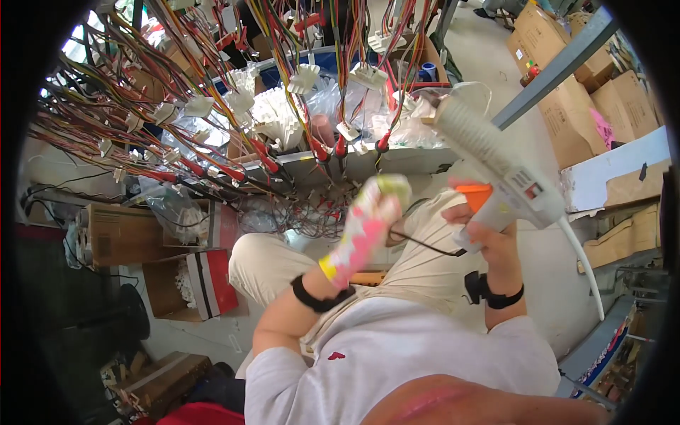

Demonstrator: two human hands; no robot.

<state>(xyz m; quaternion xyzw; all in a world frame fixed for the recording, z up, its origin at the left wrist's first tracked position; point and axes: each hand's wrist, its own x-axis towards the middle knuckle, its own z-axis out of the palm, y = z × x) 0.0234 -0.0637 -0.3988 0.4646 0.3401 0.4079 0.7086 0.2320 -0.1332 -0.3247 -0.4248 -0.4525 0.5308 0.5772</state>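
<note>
My right hand [490, 237] is closed round the handle of a large light-grey glue gun [506, 170]. Its orange trigger [474, 195] sits by my fingers. A long white glue stick [583, 265] curves out of the gun's right end, and a black cord [425, 244] runs from the base of the handle. The gun's barrel slants up to the left, toward the hanging wires. My left hand [386, 202] is raised in front of my lap in a pink, white and yellow patterned glove. Motion smears its fingers, so whether they grip anything is unclear.
Bundles of coloured wires [276, 42] with white connectors hang ahead, ending in red-and-black plugs [320, 150] along a grey rail. Behind lie white connectors [276, 117] and plastic bags. Cardboard boxes [117, 234] stand left, more boxes [574, 106] right, beside a grey metal bar [559, 67].
</note>
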